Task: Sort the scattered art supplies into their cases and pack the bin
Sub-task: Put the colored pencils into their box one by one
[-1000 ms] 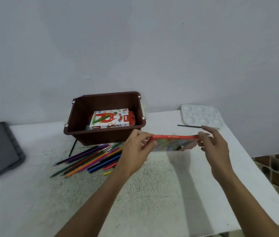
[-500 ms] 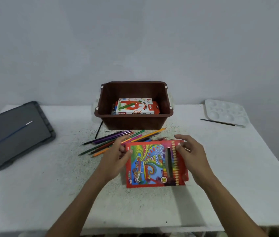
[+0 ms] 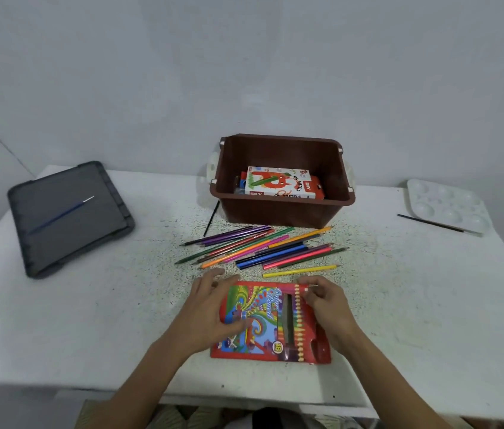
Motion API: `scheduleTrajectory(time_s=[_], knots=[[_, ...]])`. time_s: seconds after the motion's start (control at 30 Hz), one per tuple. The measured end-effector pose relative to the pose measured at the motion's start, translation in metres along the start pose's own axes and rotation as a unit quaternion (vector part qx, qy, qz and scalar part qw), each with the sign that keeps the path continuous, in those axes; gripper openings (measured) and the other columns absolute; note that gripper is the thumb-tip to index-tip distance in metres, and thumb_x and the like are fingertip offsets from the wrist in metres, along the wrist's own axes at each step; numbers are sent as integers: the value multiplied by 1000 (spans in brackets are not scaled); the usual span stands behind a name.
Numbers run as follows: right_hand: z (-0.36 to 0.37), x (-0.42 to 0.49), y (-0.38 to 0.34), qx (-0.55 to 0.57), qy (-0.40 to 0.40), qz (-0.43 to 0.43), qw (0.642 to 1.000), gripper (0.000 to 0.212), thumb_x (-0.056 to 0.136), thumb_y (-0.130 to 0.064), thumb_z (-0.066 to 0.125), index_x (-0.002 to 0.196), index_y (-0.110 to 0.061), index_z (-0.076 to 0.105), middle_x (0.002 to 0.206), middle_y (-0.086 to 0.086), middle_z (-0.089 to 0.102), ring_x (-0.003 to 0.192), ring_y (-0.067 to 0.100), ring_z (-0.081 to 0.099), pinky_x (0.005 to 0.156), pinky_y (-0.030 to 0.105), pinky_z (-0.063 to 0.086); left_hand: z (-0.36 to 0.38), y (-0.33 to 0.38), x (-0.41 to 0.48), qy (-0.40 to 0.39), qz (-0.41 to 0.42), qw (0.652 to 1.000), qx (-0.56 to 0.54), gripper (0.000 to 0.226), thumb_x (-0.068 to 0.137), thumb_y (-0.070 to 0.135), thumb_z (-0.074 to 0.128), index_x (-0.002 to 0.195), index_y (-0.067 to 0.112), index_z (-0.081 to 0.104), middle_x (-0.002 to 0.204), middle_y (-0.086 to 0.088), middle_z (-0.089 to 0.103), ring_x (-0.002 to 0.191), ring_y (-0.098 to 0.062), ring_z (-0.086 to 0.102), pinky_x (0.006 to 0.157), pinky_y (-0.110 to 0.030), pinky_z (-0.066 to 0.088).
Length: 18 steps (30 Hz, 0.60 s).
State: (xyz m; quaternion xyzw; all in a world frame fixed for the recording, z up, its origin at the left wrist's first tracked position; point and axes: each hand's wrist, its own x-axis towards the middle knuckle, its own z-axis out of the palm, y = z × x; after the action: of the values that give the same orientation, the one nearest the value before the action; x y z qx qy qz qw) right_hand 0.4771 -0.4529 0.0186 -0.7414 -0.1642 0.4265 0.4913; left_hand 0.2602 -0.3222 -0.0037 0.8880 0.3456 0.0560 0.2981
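Head view: you are looking down at a white tabletop (image 3: 89, 320) flecked with fine dark and coloured specks, thickest around the middle, set against a plain pale grey wall (image 3: 244, 72).

At the back stands a brown plastic bin (image 3: 281, 215), rectangular with rounded corners and a rolled rim. A white and red oil pastels box (image 3: 281, 184) lies flat inside it. Just in front of the bin, the coloured pencils (image 3: 263, 249) lie loose in a slanted fan, slim and glossy. 1 yellow pencil (image 3: 300, 270) lies apart on the near side, and a thin black stick (image 3: 211, 218) rests beside the bin's left corner.

Far left is a dark grey tray (image 3: 89, 233), matte with a raised edge, and a blue paintbrush (image 3: 62, 213) lies on it. Far right sits a white palette (image 3: 448, 204) with round wells, a black brush (image 3: 430, 222) against its near edge.

The pencil pack (image 3: 269, 323) lies flat near you, well apart from the bin. It is red card printed with bright swirls, a narrow window, a row of pencil tips and the number 18.

Your left hand (image 3: 210, 308) rests over its left edge, fingers loose and spread, thumb on the printed face. Your right hand (image 3: 328, 301) has its fingers curled, pinching the pack's far right corner.
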Motion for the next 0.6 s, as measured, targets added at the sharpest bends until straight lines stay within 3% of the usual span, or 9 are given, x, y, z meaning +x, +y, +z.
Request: scheduleTrajectory(time_s=[0.1,0.23,0.33,0.47,0.6], knots=[[7,5,2,4,20,1,1000,20,99,-1,49,102,-13,65,94,14,72,72,22,73,63,38,59,10,-2,-5,-42,69,993,81,99,68,90,50,151,45,19,160,11,-1,146,-11,-3,118,-45,18],[13,8,1,12,44,-11,999,28,95,6,45,100,-11,67,89,17,73,74,31,73,69,51,59,19,-8,-10,-77,132,980,131,114,62,97,46,154,45,3,161,12,-20,147,-12,-25,118,-43,-6],[15,11,2,-25,48,-18,998,28,95,2,46,96,-18,66,88,13,73,77,31,73,70,53,60,18,-15,-7,-59,145,979,127,109,66,95,46,154,46,5,163,11,-14,149,-14,-21,118,-47,-1],[12,19,-3,-199,31,-69,977,26,99,-8,47,94,-30,61,90,2,71,76,17,71,62,33,59,20,-21,-2,-24,170,977,124,97,72,91,46,153,46,16,164,9,3,151,-15,-5,117,-48,15],[13,27,-2,-303,49,-137,942,20,98,-10,49,106,-20,65,95,6,68,82,18,65,63,26,45,21,-23,1,-9,170,978,118,96,73,90,47,152,48,12,164,10,4,151,-14,-4,116,-45,12]])
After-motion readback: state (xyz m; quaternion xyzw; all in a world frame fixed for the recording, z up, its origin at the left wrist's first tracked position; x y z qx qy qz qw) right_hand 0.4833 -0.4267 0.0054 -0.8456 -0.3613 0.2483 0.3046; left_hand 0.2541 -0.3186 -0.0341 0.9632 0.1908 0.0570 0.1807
